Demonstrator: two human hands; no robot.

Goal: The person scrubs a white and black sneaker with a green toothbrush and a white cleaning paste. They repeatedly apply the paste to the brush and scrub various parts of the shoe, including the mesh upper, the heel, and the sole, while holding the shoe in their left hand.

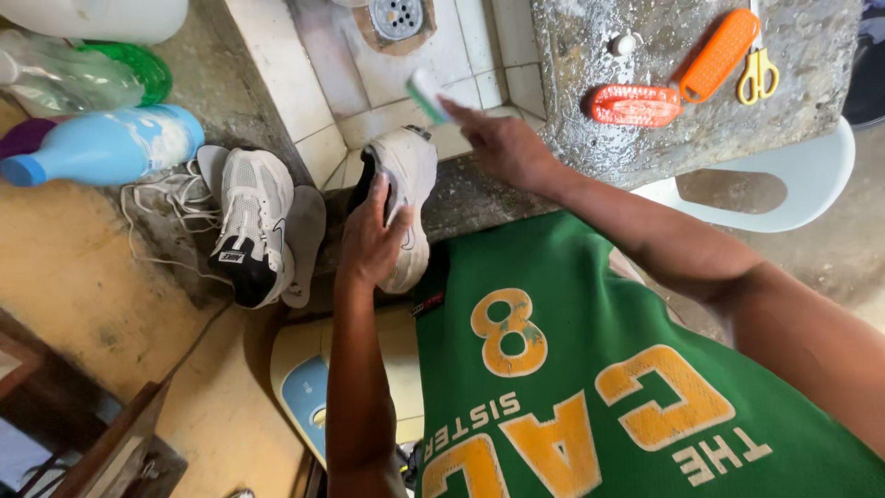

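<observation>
Rough grey concrete ledge [645, 148] – glossy plastic brushes [634, 104], mesh-cloth shoe [251, 221].

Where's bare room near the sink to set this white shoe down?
Free: the white tiled basin floor between the drain and the held white shoe, and the grey concrete counter left of the orange brushes. Crowded: the ledge with the second white sneaker, laces and blue bottle.
</observation>
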